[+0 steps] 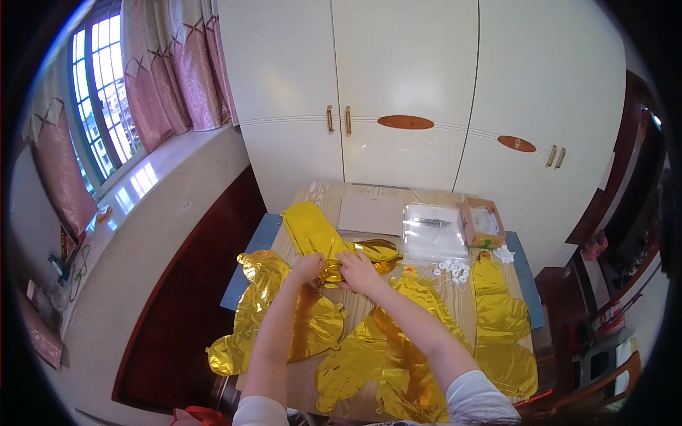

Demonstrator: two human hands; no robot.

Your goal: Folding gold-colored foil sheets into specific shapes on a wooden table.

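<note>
My left hand (310, 268) and my right hand (358, 272) are close together over the far middle of the table, both with fingers closed on a crumpled gold foil balloon (330, 272). Part of the foil is hidden under my fingers. Just beyond my hands lies a flat, folded gold foil piece (310, 228). A spread foil balloon (316, 328) rests below my left forearm, on the left. Under my right forearm lies another flat foil balloon (408, 341) with a small red spot at its top. At the right side is a long foil balloon (501, 334).
On the wooden table (320, 190) are a grey-brown cardboard sheet (369, 214), a stack of clear plastic bags (435, 238), and a small cardboard box (467, 226) with whitish contents. Several small white rolls (452, 270) lie before the bags. White cabinet doors (405, 64) stand behind the table.
</note>
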